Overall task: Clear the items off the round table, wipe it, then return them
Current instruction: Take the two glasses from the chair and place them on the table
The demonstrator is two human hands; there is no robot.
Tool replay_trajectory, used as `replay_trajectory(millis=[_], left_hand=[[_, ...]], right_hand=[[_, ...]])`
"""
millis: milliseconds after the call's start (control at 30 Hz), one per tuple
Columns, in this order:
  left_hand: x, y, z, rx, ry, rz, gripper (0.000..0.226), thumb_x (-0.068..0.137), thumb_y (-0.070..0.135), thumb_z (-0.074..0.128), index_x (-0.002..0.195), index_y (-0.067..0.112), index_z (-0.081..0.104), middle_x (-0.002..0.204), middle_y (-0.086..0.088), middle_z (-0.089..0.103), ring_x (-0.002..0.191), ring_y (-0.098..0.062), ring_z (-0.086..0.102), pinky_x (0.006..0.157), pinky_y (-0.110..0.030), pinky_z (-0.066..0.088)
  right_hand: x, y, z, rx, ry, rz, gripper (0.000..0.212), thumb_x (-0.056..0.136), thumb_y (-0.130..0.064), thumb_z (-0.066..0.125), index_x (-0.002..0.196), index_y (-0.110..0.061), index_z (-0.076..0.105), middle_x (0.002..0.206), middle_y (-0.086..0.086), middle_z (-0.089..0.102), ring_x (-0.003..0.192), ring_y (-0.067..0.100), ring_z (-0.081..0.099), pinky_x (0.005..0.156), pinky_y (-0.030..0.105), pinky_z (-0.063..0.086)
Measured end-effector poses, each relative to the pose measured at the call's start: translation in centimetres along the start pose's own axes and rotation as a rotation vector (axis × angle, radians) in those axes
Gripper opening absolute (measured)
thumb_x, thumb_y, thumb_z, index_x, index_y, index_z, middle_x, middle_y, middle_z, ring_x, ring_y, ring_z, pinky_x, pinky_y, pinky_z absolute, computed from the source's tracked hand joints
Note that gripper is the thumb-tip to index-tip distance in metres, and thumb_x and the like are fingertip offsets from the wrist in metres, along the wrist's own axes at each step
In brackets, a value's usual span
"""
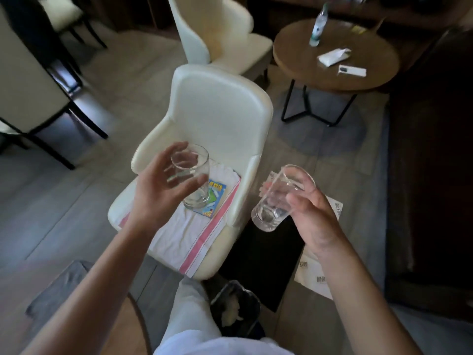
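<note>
Gripping one glass [192,175] in your left hand [163,185] above the chair [220,111], your right hand [311,213] holds another glass [273,206] beyond the seat's right edge.

Towel [184,237] lies on chair [217,111] (booklet [213,198] on it); round table [335,55] behind.

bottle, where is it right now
In the head view the bottle stands at the top right, on the far edge of the round table, behind a folded white paper.
</note>
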State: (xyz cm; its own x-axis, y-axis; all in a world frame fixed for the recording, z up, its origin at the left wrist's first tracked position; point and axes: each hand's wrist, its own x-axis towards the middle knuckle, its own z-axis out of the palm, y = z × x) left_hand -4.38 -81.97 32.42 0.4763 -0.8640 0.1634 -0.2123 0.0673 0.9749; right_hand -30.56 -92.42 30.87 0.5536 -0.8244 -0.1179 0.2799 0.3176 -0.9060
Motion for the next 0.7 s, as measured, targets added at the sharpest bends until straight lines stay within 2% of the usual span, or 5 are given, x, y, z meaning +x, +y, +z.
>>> replay_trajectory(millis=[233,400,500,567,700], left_hand=[[-8.0,7.6,4.0,-0.041,0.043,0.081,0.069,0.071,0.032,0.086,0.134,0.026,0.059,0.117,-0.004,0.074,0.103,-0.025,0.075,0.091,-0.036,0.060],[-10.9,12.0,3.9,-0.009,0.093,0.112,0.075,0.064,0.055,0.091,0.130,0.032,0.063,0.115,-0.005,0.075,0.100,-0.022,0.076,0.092,-0.039,0.061],[-12.2,14.0,3.5,0.012,0.127,0.142,0.073,0.063,0.058,0.090,0.129,0.037,0.065,0.117,-0.006,0.074,0.103,-0.027,0.076,0.094,-0.045,0.060],[-13.1,15.2,3.2,0.006,0.150,0.152,0.075,0.060,0.065,0.090,0.127,0.041,0.065,0.117,-0.002,0.075,0.104,-0.028,0.075,0.094,-0.045,0.060],[-15.2,16.5,2.0,0.019,0.175,0.171,0.077,0.059,0.065,0.090,0.127,0.039,0.065,0.114,-0.004,0.076,0.104,-0.031,0.074,0.095,-0.051,0.059]], right_hand=[[-6.7,-6.2,-2.8,-0.084,-0.123,-0.106,0.058,0.075,-0.025,0.077,0.130,-0.016,0.060,0.115,0.018,0.067,0.128,0.048,0.060,0.113,0.066,0.038],[-9.9,-9.7,-2.5,-0.114,-0.151,-0.125,0.071,0.073,-0.043,0.087,0.133,-0.015,0.059,0.108,0.024,0.073,0.117,0.050,0.065,0.101,0.049,0.053],[-11.0,-10.8,-2.1,-0.161,-0.183,-0.166,0.052,0.080,-0.040,0.072,0.128,-0.021,0.064,0.102,0.031,0.072,0.105,0.056,0.065,0.098,0.058,0.052],[-11.7,-11.3,-1.1,-0.166,-0.207,-0.174,0.049,0.079,-0.049,0.077,0.121,-0.026,0.068,0.091,0.026,0.073,0.096,0.053,0.067,0.095,0.061,0.052],[-13.2,-11.5,1.3,-0.157,-0.273,-0.154,0.067,0.071,-0.067,0.082,0.120,-0.024,0.068,0.080,0.008,0.072,0.089,0.042,0.066,0.084,0.047,0.051]])
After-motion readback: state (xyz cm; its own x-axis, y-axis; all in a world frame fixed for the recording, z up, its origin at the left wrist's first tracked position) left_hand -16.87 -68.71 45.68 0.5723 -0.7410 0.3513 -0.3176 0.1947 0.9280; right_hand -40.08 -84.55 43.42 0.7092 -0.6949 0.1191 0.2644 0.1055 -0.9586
